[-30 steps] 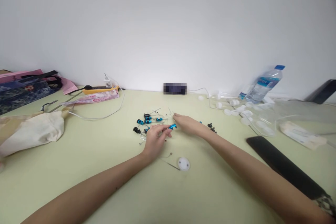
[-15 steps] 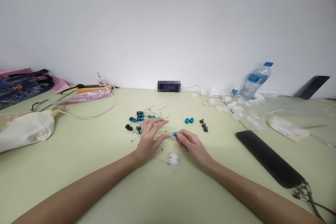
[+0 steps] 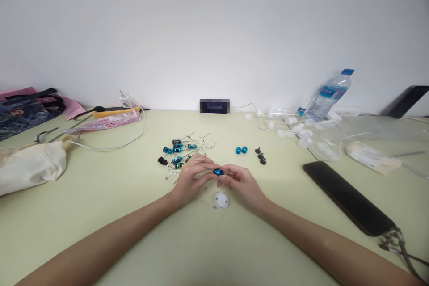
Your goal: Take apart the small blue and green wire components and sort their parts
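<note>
A small shiny blue metal part [image 3: 218, 172] is pinched between my two hands above the table. My left hand [image 3: 194, 174] grips its left side between thumb and fingers. From the right, my right hand [image 3: 241, 183] closes thumb and fingertips on the same part; the fingers hide some of it. Just below my hands lies a round white disc [image 3: 221, 200] with small dark spots, a thin metal key-like rod [image 3: 208, 204] beside it. Behind my left hand is a loose pile of blue and black metal parts [image 3: 177, 148] with thin metal rods.
Two blue knobs [image 3: 241, 150] and several black screw-like pieces [image 3: 260, 156] lie beyond my right hand. Farther right are white-capped clear tubes [image 3: 281, 120], a leaning water bottle [image 3: 330, 96] and a black phone-like slab [image 3: 348, 197]. A cream cloth bag [image 3: 33, 165] sits at left.
My left hand has closed from an open pose and moved in to grip the blue metal part. My right hand keeps hold of it. The view has shifted slightly.
</note>
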`<state>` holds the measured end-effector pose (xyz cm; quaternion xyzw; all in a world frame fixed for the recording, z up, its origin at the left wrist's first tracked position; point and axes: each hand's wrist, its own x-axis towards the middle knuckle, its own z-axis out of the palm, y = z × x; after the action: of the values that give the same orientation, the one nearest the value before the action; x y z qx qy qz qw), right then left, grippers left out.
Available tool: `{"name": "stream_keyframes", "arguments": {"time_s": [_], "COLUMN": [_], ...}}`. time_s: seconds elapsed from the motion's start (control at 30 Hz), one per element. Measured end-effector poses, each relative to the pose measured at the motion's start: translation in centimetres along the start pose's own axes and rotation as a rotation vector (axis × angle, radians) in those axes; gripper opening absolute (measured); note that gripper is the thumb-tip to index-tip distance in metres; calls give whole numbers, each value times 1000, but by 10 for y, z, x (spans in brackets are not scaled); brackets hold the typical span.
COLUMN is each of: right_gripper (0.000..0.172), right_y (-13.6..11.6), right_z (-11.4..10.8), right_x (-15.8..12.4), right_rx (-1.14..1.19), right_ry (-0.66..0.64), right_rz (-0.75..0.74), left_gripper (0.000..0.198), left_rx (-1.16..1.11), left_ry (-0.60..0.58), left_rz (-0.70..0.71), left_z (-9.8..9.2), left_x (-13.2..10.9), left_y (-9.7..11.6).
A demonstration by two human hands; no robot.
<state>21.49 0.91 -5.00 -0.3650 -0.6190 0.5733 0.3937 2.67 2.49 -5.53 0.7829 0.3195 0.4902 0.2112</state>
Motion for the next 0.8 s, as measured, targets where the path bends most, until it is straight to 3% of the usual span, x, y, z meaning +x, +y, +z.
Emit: {"name": "stream_keyframes", "arguments": {"time_s": [0.1, 0.2, 0.33, 0.6, 0.8], "right_gripper": [24, 28, 28, 22, 21], "right_y": [0, 0, 0, 4, 4], "right_z": [0, -1, -1, 1, 0], "right_x": [1, 1, 1, -1, -2], "right_rx": [-27, -13, -27, -118, -89], "right_ry": [14, 42, 100, 174, 174], "right_rz": [12, 19, -1, 0, -13], "left_gripper": [11, 18, 19, 14, 19], "left_rx": [-124, -229, -151, 81, -48], "left_ry": [5, 42, -23, -162, -152], "left_rz": [-95, -224, -311, -275, -368], "left_z": [-2, -3, -2, 0, 0], "left_x": [1, 3, 5, 3, 6], "left_y": [1, 3, 3, 3, 1]}}
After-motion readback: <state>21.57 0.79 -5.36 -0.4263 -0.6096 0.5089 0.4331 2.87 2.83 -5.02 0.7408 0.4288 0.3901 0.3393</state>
